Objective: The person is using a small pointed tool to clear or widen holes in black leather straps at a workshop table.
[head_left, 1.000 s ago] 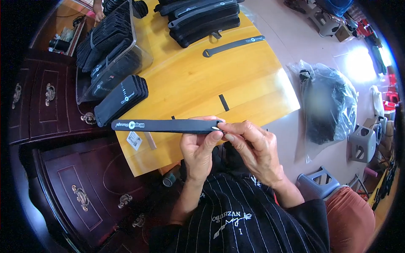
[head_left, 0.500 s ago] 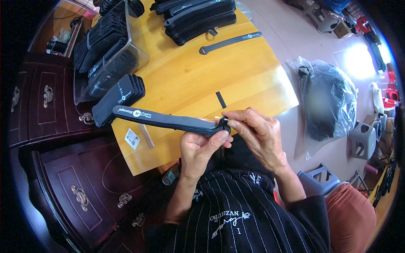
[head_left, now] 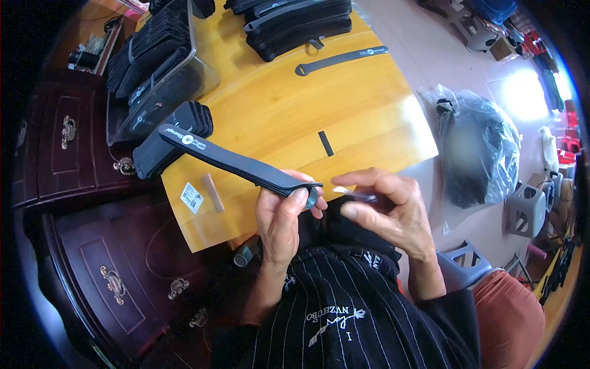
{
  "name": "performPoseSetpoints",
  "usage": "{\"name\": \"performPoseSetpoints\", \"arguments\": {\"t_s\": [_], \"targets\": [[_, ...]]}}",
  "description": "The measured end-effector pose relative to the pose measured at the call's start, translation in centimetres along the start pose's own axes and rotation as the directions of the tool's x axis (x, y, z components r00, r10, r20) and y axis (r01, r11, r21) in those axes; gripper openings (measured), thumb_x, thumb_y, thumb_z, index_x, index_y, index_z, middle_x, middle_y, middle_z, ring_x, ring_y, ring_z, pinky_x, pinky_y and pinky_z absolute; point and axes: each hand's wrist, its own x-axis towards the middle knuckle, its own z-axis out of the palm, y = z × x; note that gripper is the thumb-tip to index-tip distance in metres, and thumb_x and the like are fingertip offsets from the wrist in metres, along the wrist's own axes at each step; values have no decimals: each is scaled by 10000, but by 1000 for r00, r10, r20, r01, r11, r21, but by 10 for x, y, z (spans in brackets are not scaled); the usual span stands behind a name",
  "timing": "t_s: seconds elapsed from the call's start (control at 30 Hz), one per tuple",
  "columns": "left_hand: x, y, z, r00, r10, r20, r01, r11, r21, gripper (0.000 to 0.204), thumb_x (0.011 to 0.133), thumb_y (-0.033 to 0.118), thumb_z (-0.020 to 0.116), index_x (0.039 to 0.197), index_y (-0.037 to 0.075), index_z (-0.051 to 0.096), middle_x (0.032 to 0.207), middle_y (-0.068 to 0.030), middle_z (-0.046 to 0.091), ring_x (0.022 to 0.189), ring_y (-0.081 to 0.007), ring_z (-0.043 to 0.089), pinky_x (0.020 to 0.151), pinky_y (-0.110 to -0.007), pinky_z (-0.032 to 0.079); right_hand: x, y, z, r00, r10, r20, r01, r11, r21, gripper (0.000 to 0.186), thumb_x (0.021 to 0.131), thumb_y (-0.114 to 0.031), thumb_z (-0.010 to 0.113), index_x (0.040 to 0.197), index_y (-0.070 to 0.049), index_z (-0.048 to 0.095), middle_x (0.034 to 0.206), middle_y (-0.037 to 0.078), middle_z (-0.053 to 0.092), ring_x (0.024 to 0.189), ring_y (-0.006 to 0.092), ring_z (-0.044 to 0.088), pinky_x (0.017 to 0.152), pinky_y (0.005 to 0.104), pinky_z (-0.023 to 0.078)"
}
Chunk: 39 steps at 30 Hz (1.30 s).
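Note:
My left hand (head_left: 279,230) grips a stack of dark grey hook-and-loop straps (head_left: 230,161) by the near end, thumb on top and fingers beneath. The stack stretches out to the far left over the table edge. To the right, apart from that end, my right hand (head_left: 393,212) has its index finger and thumb spread. A small, shiny whitish piece (head_left: 355,195) shows between thumb and fingers, too blurred to name. A short black strip (head_left: 326,143) lies on the yellow table (head_left: 276,107) beyond the hands.
Another strap bundle (head_left: 175,135) lies at the table's left edge, below a clear bin (head_left: 200,77) full of straps. Farther off are stacked straps (head_left: 301,27) and a single strap (head_left: 341,60). A label (head_left: 192,197) lies near left; a bagged bundle (head_left: 476,150) sits on the floor.
My right hand has drawn away to the right from the stack's near end, taking the small whitish piece along. The far end of the stack has swung slightly up and left.

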Motion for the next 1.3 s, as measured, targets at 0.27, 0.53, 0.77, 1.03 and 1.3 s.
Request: {"name": "performPoseSetpoints", "arguments": {"t_s": [0.27, 0.53, 0.77, 1.03, 1.3], "targets": [[-3, 6, -4, 990, -35, 137, 29, 999, 45, 252, 906, 126, 571, 1101, -17, 501, 918, -120, 608, 769, -161, 610, 650, -272, 503, 14, 7, 9, 1000, 28, 11, -30, 954, 299, 146, 816, -84, 712, 912, 22, 684, 773, 57, 653, 692, 120, 614, 643, 237, 471], [1, 4, -4, 978, -48, 205, 50, 999, -5, 296, 916, 129, 575, 1152, -22, 475, 963, -121, 602, 803, -168, 611, 668, -268, 504, 16, 11, 6, 991, 24, 134, -73, 924, 376, 148, 880, -82, 645, 969, 37, 650, 833, 88, 670, 749, 134, 653, 689, 251, 512], [11, 6, -4, 988, 48, 144, -41, 998, -52, 242, 920, 56, 532, 1146, -14, 478, 1004, -142, 588, 810, -170, 603, 684, -280, 499, 2, 2, 11, 993, 12, -116, -16, 999, -30, 165, 907, -115, 610, 1017, 8, 606, 792, 98, 626, 698, 159, 642, 617, 290, 497], [13, 8, -3, 988, 71, 138, -68, 997, -24, 231, 917, 38, 541, 1134, -13, 483, 1011, -135, 586, 828, -165, 601, 707, -279, 502, -1, -2, 14, 973, -201, -114, 174, 961, -217, 109, 832, -63, 678, 913, 5, 652, 800, 100, 646, 692, 202, 615, 629, 284, 469], [12, 5, -3, 982, 99, 160, -102, 995, 12, 264, 900, 3, 563, 1150, -16, 481, 1024, -129, 580, 854, -162, 602, 737, -280, 509, -3, -2, 13, 981, -159, -114, 124, 956, -264, 119, 831, -70, 681, 915, 11, 659, 814, 113, 656, 729, 220, 641, 641, 302, 487]]}}
